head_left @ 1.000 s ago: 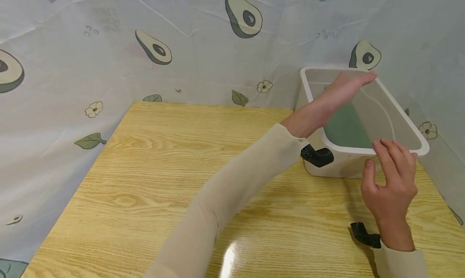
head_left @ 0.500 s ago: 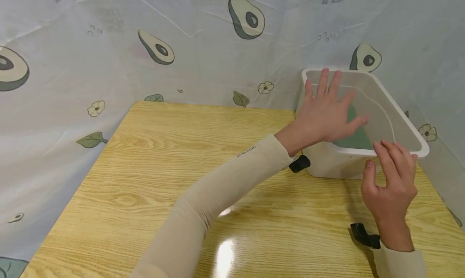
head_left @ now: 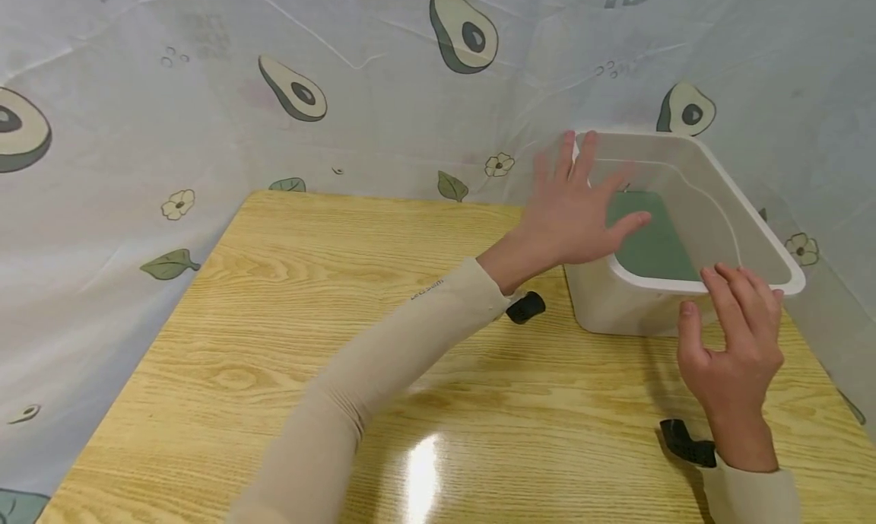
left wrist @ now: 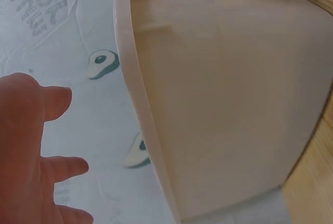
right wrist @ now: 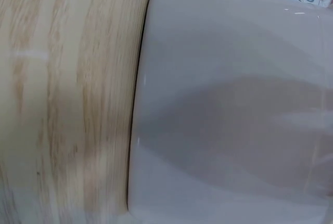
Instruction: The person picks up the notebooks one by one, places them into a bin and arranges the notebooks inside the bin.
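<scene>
A pale rectangular plastic bin (head_left: 636, 307) with a green bottom (head_left: 653, 239) stands at the table's back right. My left hand (head_left: 568, 212) is raised over the bin's left side, fingers spread and nothing in them; in the left wrist view, fingers (left wrist: 65, 167) of this hand extend beside the bin's rim (left wrist: 136, 83). My right hand (head_left: 732, 341) is at the near side of the bin, its fingertips resting at the near rim and the thumb in front of the outer wall. In the right wrist view the bin's smooth wall (right wrist: 234, 42) fills most of the picture.
The wood-grain table (head_left: 287, 311) extends to the left of the bin. A light cloth backdrop (head_left: 383, 98) printed with avocados hangs close behind the table and along its sides. A black wrist mount sits at each cuff.
My left hand has swung left from above the bin's interior to its left side, turning so that the fingers spread upward. The right hand and the bin have stayed in place.
</scene>
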Tool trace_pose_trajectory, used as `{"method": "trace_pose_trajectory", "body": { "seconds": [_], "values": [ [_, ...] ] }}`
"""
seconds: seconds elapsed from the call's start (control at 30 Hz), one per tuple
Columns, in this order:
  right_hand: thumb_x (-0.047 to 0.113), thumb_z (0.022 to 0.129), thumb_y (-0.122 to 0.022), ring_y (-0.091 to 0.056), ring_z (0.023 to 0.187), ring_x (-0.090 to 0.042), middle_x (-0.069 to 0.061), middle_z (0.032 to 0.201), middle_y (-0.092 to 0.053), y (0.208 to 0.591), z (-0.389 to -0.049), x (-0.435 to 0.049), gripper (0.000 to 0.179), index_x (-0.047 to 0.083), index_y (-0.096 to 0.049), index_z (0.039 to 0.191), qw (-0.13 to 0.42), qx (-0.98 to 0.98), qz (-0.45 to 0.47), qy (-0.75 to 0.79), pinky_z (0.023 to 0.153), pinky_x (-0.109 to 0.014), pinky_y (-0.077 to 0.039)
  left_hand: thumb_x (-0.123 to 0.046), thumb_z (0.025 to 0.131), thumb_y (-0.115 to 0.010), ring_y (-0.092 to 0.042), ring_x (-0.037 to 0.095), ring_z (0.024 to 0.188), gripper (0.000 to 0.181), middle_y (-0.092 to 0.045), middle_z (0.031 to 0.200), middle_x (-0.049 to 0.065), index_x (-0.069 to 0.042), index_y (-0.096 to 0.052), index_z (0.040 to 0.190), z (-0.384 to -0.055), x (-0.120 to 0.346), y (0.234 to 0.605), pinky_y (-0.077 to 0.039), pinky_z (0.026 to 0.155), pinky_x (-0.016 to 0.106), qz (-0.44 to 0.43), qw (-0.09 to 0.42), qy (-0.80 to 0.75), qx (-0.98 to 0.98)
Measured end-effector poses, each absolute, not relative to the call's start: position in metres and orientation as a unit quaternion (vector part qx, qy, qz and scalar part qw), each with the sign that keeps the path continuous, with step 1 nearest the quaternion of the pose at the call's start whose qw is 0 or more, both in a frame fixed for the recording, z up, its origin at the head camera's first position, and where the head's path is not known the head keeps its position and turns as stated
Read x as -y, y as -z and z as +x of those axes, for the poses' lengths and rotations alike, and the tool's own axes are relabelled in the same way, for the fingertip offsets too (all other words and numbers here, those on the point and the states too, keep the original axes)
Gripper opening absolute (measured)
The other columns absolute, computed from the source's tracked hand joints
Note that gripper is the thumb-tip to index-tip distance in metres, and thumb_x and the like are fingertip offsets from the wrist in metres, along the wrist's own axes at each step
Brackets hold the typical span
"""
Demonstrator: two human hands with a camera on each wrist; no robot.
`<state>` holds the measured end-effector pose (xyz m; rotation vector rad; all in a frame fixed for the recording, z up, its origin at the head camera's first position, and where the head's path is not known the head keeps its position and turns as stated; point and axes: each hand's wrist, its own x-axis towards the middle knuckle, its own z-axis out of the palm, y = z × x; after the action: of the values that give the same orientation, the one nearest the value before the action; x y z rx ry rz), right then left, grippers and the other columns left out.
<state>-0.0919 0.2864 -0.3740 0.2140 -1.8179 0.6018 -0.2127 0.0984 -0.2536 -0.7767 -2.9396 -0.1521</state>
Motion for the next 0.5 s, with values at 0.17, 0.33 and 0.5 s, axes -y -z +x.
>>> {"method": "trace_pose_trajectory", "body": {
  "seconds": [0.17, 0.33, 0.5],
  "values": [
    [0.042, 0.1, -0.065, -0.061, 0.127, -0.052, -0.029, 0.126, -0.072, 0.371, -0.09, -0.287, 0.051, -0.002, -0.076, 0.124, 0.556, 0.786, 0.094, -0.255, 0.124, -0.065, -0.036, -0.079, 0.104, -0.028, 0.017, 0.033, 0.167, 0.076, 0.014, 0.18, 0.006, -0.046, -0.011, 0.17, -0.22, -0.057, 0.258, -0.002, 0.133, 0.064, -0.232, 0.045, 0.085, 0.968],
    [0.054, 0.101, -0.064, -0.061, 0.13, -0.051, -0.029, 0.129, -0.072, 0.368, -0.091, -0.295, 0.06, 0.001, -0.077, 0.126, 0.539, 0.803, 0.101, -0.234, 0.124, -0.066, -0.035, -0.075, 0.105, -0.033, 0.014, 0.036, 0.167, 0.076, 0.01, 0.181, 0.009, -0.043, -0.012, 0.171, -0.226, -0.001, 0.261, -0.001, 0.133, 0.066, -0.204, 0.052, 0.123, 0.97],
    [0.061, 0.102, -0.06, -0.06, 0.133, -0.052, -0.03, 0.132, -0.07, 0.362, -0.092, -0.306, 0.066, 0.003, -0.075, 0.131, 0.507, 0.829, 0.123, -0.199, 0.122, -0.066, -0.037, -0.072, 0.106, -0.038, 0.014, 0.037, 0.167, 0.076, 0.008, 0.181, 0.011, -0.04, -0.017, 0.171, -0.228, 0.059, 0.266, 0.003, 0.132, 0.067, -0.168, 0.062, 0.155, 0.972]
  ]
}}
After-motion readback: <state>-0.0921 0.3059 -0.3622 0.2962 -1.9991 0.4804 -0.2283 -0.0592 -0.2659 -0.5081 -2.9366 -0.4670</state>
